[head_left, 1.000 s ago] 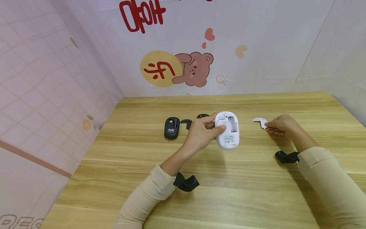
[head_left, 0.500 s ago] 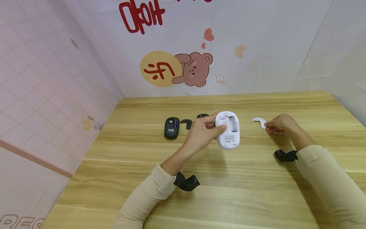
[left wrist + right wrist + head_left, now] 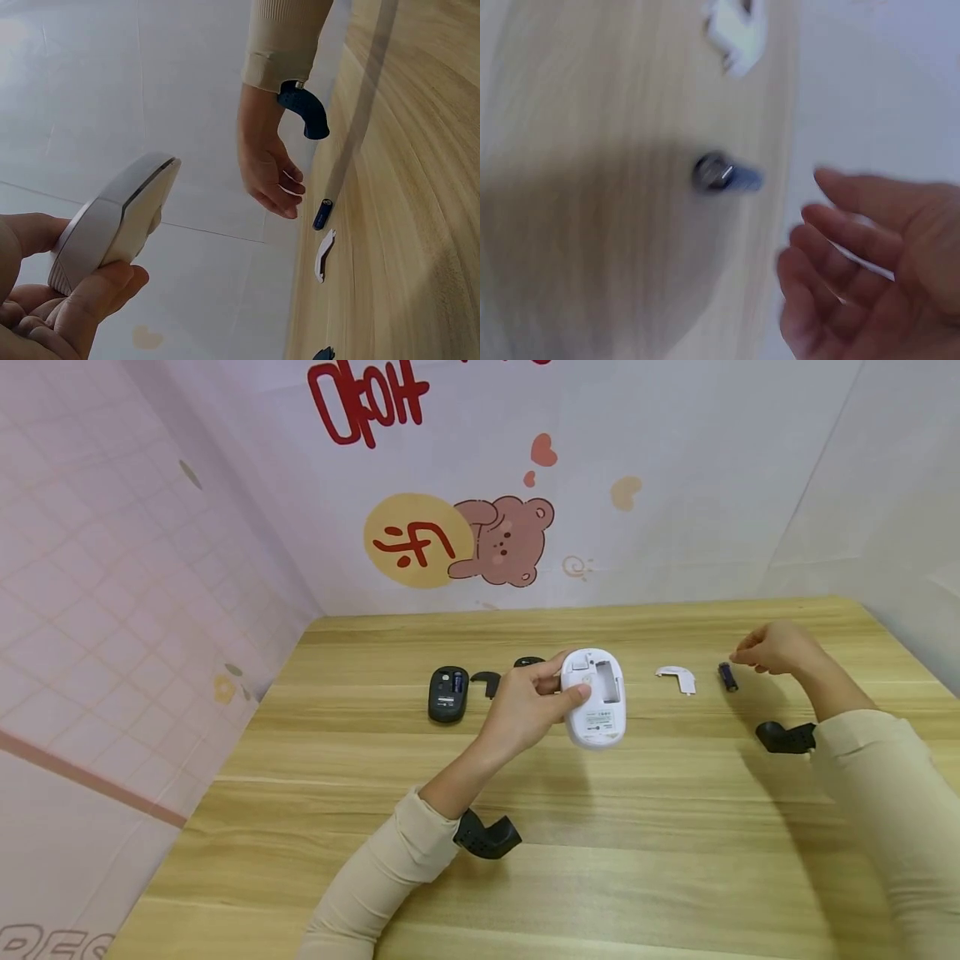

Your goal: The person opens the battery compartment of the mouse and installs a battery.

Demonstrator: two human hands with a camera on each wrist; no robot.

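Note:
My left hand [image 3: 521, 712] grips a white computer mouse [image 3: 595, 727] above the table, underside up, with its bare battery slot showing. In the left wrist view the mouse [image 3: 112, 214] appears side-on between thumb and fingers. My right hand [image 3: 780, 649] is at the far right with loosely curved fingers and nothing held. Close to its fingertips, a dark blue battery [image 3: 727, 677] lies on the table. The right wrist view shows the battery [image 3: 735, 176], blurred, apart from the hand [image 3: 870, 262]. The white hooked battery cover [image 3: 682, 679] lies left of the battery.
A black mouse [image 3: 447, 695] lies underside up at the back left with a blue battery in it. Beside it is a black battery cover [image 3: 487, 682]. Another black mouse [image 3: 528, 662] is partly hidden behind my left hand. A printed wall cloth [image 3: 600, 543] rises behind the wooden table [image 3: 600, 877].
My right hand has let go of the white battery cover and moved right and back. The battery, hidden before, now shows. My left hand still holds the white mouse almost unmoved.

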